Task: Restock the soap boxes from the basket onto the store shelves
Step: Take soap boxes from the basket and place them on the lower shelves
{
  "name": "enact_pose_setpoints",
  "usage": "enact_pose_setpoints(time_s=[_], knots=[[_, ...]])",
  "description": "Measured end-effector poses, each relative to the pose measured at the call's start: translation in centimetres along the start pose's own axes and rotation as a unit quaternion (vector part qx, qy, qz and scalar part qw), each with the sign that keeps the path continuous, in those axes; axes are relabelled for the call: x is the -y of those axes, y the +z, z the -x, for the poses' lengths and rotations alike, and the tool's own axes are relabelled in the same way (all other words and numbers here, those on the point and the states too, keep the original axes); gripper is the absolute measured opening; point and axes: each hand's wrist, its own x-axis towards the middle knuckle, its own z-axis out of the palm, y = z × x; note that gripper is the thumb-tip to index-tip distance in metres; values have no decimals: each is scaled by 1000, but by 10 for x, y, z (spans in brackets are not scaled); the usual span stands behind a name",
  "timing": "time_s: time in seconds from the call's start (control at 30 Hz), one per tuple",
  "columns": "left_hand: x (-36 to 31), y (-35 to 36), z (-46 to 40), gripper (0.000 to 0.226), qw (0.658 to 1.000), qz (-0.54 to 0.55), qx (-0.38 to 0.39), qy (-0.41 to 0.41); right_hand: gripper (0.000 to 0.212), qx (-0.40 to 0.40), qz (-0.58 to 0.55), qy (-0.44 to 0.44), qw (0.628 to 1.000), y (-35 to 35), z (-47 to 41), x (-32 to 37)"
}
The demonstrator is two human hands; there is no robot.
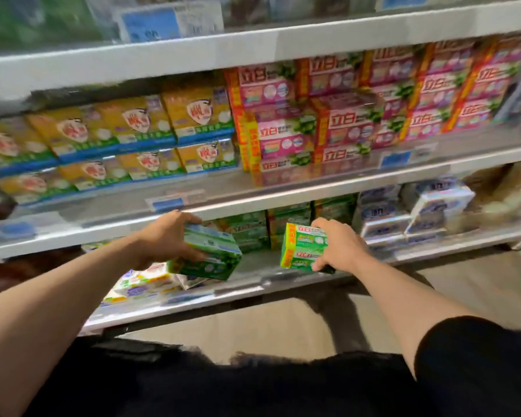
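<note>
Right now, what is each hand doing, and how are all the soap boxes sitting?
left hand: grips a tilted green soap pack above the bottom shelf.
right hand: holds an upright green soap pack, fingers curled round it.
green boxes at the back: stacked.
yellow boxes: stacked in two layers.
pink boxes: stacked high.
white packs: lying jumbled.

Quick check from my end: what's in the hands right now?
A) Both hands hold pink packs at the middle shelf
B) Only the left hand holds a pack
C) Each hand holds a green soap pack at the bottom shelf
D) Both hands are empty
C: the left hand grips a tilted green soap pack, and the right hand grips a second green pack, both at the bottom shelf.
</note>
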Motion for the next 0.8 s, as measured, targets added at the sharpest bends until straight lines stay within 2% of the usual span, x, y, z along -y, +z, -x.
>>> enact_pose_setpoints(time_s=[0.1,0.2,0.3,0.43,0.53,0.63,0.8], knots=[[22,-5,2,65,998,-45,41,12,82,13,0,-20,1000,23,-21,18],[36,-6,5,61,995,-34,84,30,87,36,-11,-23,999,43,-37,37],[45,-7,6,60,996,-11,83,37,83,71,-15,-18,997,59,-46,53],[49,-2,6,66,998,-5,45,42,49,84,21,-20,996,78,-54,66],[56,1,10,76,996,-63,45,39,28,107,38,-19,993,86,-60,74],[64,3,19,86,993,-78,60,66,30,128,30,-10,991,96,-64,78],[65,11,21,74,995,-70,0,73,49,146,-20,11,989,103,-64,69]])
